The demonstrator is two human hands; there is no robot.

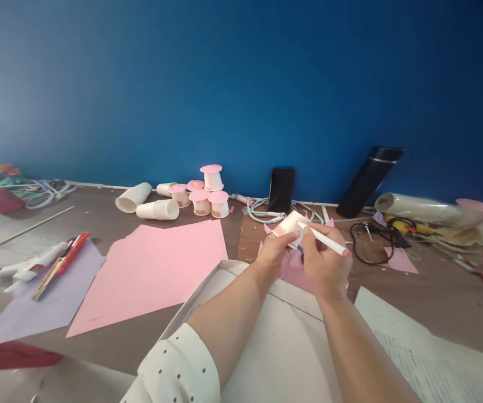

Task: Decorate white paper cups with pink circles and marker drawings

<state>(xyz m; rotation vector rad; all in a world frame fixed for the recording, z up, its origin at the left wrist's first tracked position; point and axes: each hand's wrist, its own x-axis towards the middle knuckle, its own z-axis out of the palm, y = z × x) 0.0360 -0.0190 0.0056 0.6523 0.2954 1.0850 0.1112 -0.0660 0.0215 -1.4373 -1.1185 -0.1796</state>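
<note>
Near the middle right, my left hand (275, 251) is closed around a small white paper cup (289, 223) with a pinkish-brown patch on its side. My right hand (327, 263) grips a white marker (327, 239) with a pink end. The marker's other end points at the cup and seems to touch it, but the tip is too small to make out. Under both hands lies pink paper (294, 268), partly hidden. Farther left, several small cups with pink paper discs (201, 202) are grouped, one stacked on top.
Nested paper cups (157, 210) lie by the wall. Pink sheet (153, 268), purple sheet (69, 291), utility knife (62, 263) and glue gun (31, 266) are on the left. A phone (281, 190) and black bottle (369, 182) lean against the blue wall. Cables (375, 260) lie right.
</note>
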